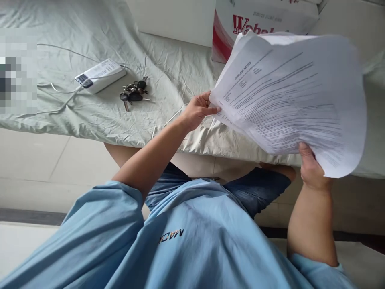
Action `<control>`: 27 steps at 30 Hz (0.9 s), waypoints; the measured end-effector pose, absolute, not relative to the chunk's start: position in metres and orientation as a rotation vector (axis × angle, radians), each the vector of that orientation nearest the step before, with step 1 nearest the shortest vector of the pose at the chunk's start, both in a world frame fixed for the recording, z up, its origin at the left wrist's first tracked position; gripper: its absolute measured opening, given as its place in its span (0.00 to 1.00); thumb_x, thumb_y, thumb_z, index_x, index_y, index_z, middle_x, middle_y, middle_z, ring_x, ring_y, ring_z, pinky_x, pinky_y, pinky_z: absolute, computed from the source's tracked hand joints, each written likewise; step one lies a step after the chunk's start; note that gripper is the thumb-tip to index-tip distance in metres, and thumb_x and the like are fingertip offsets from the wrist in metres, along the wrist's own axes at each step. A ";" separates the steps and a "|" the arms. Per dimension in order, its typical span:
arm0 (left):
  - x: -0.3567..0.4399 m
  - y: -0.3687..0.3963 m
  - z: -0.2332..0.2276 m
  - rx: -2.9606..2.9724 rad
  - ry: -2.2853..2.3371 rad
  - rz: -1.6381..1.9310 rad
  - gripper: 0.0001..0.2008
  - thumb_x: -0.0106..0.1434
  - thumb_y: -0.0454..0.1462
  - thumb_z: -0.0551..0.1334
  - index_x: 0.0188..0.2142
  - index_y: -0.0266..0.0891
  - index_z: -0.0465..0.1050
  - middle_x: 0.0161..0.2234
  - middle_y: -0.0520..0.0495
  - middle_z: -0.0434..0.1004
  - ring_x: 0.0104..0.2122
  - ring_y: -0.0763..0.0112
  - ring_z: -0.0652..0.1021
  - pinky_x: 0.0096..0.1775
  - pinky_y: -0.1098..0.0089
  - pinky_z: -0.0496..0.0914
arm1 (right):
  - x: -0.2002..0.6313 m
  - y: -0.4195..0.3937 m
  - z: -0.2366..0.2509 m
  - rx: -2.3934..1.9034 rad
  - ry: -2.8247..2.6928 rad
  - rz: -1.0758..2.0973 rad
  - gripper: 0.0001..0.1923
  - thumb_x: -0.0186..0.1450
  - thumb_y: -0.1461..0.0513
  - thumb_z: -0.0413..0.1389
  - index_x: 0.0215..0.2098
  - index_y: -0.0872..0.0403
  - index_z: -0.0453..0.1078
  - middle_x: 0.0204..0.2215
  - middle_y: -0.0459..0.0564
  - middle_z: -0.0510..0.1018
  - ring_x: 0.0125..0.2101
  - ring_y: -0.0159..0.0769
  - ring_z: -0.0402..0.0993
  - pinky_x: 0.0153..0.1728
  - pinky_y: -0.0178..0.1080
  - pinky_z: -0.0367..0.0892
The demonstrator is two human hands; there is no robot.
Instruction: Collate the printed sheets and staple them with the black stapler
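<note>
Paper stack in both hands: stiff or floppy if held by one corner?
Probably floppy: the paper stack is thin loose sheets, already curving between the left hand and right hand. Likely light, since fingertip pinches at the edges carry it. Sheets look fanned at the top, so they may slide apart.
</note>
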State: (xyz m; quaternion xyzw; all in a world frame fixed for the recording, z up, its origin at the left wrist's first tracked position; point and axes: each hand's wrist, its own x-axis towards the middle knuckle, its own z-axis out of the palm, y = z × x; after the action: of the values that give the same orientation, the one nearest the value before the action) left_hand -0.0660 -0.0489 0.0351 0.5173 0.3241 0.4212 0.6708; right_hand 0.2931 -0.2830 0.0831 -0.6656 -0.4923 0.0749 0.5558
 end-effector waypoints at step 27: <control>-0.069 -0.051 0.035 1.428 0.737 0.686 0.30 0.41 0.43 0.88 0.45 0.39 0.90 0.45 0.38 0.91 0.52 0.44 0.89 0.61 0.46 0.84 | 0.297 -0.234 0.040 -1.385 -0.848 0.565 0.30 0.41 0.48 0.85 0.32 0.49 0.78 0.38 0.56 0.89 0.55 0.57 0.87 0.67 0.65 0.79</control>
State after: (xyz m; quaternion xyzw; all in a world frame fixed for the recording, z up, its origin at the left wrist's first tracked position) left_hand -0.0692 -0.0510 0.0352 0.6266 0.3234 0.3012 0.6419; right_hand 0.2966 -0.2344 0.0400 -0.6104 -0.3735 0.2488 0.6527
